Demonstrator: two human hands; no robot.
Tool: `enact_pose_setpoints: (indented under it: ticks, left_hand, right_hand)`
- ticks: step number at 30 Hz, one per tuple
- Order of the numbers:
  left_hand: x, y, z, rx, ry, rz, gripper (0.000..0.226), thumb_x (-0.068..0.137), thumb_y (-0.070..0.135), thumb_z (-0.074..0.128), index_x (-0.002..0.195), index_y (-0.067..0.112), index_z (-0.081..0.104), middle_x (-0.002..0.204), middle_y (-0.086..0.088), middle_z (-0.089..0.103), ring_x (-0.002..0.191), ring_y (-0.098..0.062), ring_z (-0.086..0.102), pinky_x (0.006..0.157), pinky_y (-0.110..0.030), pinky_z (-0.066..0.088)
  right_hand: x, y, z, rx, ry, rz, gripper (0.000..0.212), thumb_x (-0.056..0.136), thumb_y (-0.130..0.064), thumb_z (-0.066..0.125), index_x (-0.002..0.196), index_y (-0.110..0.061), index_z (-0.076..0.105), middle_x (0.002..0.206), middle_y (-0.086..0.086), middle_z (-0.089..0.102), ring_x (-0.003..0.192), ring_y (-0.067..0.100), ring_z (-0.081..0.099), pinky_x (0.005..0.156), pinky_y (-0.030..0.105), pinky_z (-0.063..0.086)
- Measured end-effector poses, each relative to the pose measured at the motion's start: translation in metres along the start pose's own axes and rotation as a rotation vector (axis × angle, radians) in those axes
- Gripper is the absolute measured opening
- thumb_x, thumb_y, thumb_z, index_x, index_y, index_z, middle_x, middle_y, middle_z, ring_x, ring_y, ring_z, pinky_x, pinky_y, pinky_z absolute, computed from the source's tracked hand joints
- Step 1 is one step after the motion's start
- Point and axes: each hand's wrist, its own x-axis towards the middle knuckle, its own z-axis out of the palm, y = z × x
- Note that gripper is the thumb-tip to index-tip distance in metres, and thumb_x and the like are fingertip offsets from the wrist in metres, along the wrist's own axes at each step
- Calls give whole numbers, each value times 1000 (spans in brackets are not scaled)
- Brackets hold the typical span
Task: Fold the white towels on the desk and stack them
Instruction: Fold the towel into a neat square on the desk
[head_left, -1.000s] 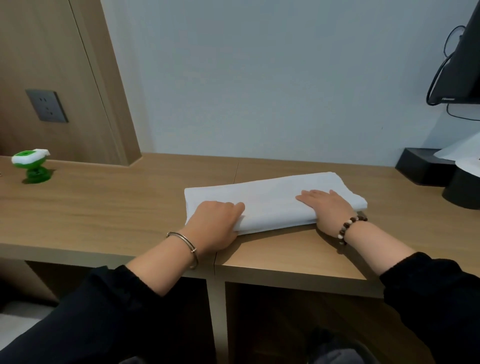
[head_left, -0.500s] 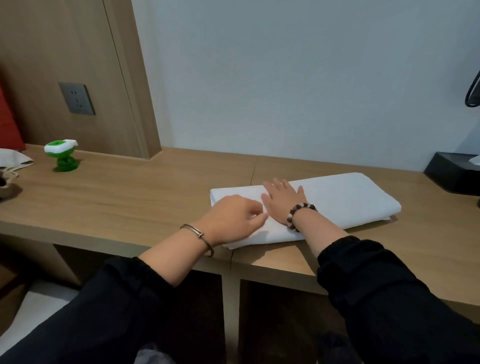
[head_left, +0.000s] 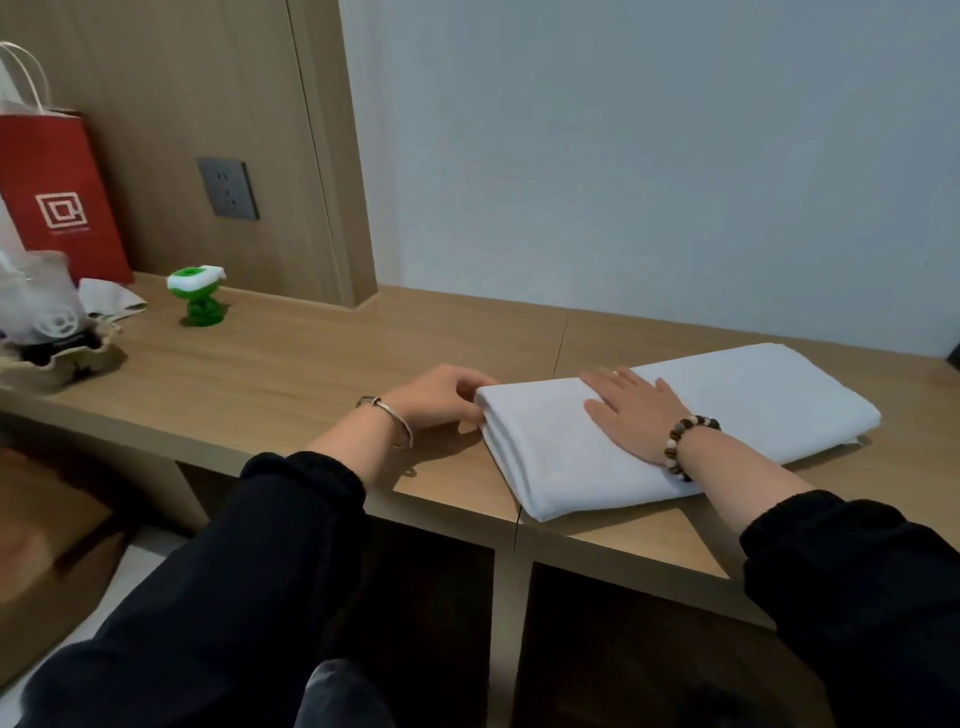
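A white towel (head_left: 727, 405), folded into a long strip, lies across the wooden desk (head_left: 291, 379) at the right. My right hand (head_left: 631, 410) lies flat on its left part, fingers straight and spread, pressing it down. My left hand (head_left: 441, 397) is at the towel's left end, its curled fingers holding the folded edge there. No second towel is in view.
At the far left stand a red paper bag (head_left: 57, 192), a plastic-wrapped item on a tray (head_left: 41, 312) and a small green and white gadget (head_left: 200, 296). A wall socket (head_left: 228, 188) sits on the wood panel. Open shelf bays lie under the desk.
My right hand slid from the towel's right end to its left part. My left hand came off the towel's top to its left end. The view turned left.
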Motion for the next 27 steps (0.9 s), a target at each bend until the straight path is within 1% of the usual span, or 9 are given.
enact_pose_setpoints:
  ticks: [2, 6, 10, 13, 18, 21, 23, 25, 27]
  left_hand:
    - [-2, 2, -5, 17, -68, 3, 38, 79, -8, 58, 108, 14, 70, 95, 1, 71, 82, -5, 63, 68, -18, 48]
    - [-4, 3, -11, -63, -143, -16, 33, 83, 0, 61, 108, 18, 72, 109, -2, 71, 94, -8, 65, 74, -14, 49]
    - [-5, 4, -15, 89, -194, 17, 41, 82, 1, 64, 118, 21, 66, 116, 5, 68, 108, -9, 61, 93, -22, 47]
    - [-6, 4, -13, 146, -192, 30, 48, 78, -4, 66, 119, 21, 65, 113, 4, 69, 103, -8, 62, 92, -25, 48]
    - [-7, 2, 10, 228, 11, 116, 35, 75, 5, 71, 107, 20, 71, 97, -2, 71, 80, -7, 61, 77, -24, 51]
    - [-8, -1, 18, 358, 165, 197, 31, 76, 4, 68, 104, 19, 72, 89, 6, 69, 79, -5, 59, 72, -17, 46]
    - [-8, -2, 22, 461, 246, 245, 21, 78, 4, 63, 93, 16, 71, 74, 11, 61, 69, -8, 53, 61, -12, 38]
    - [-7, -1, 23, 584, 287, 289, 16, 79, 4, 58, 72, 18, 61, 60, 14, 48, 64, -13, 46, 53, -14, 30]
    - [-5, -2, 22, 729, 308, 308, 29, 80, 7, 56, 62, 24, 42, 58, 12, 42, 63, -17, 44, 51, -20, 24]
  right_hand:
    - [-1, 0, -1, 1, 1, -6, 52, 101, -44, 17, 151, -30, 14, 159, -6, 9, 146, 15, 4, 116, 49, 4]
    - [-2, 0, -1, -3, 3, -20, 51, 101, -43, 18, 150, -31, 15, 159, -7, 9, 146, 15, 4, 116, 48, 4]
    - [-3, 2, -1, 7, 2, -34, 51, 101, -44, 19, 150, -31, 15, 159, -8, 9, 146, 15, 5, 116, 47, 4]
    - [-3, 2, -2, 12, 0, -37, 51, 101, -44, 19, 150, -31, 16, 159, -7, 9, 146, 14, 5, 116, 46, 3]
    - [-4, 2, -3, 7, -6, -34, 51, 101, -45, 19, 150, -32, 15, 159, -7, 8, 146, 14, 4, 117, 45, 3]
    - [-5, 2, -3, 5, -4, -32, 51, 101, -45, 19, 150, -31, 15, 159, -7, 9, 146, 14, 5, 116, 44, 4]
    - [-5, 1, -3, 8, 1, -36, 51, 101, -44, 20, 150, -31, 16, 159, -7, 10, 146, 14, 5, 116, 45, 4]
    - [-5, 1, -4, 14, 11, -42, 51, 101, -44, 20, 150, -31, 17, 159, -7, 11, 146, 14, 6, 116, 45, 5]
    - [-6, 2, -3, 22, 14, -46, 51, 101, -44, 21, 150, -30, 17, 159, -7, 11, 146, 14, 6, 116, 45, 5]
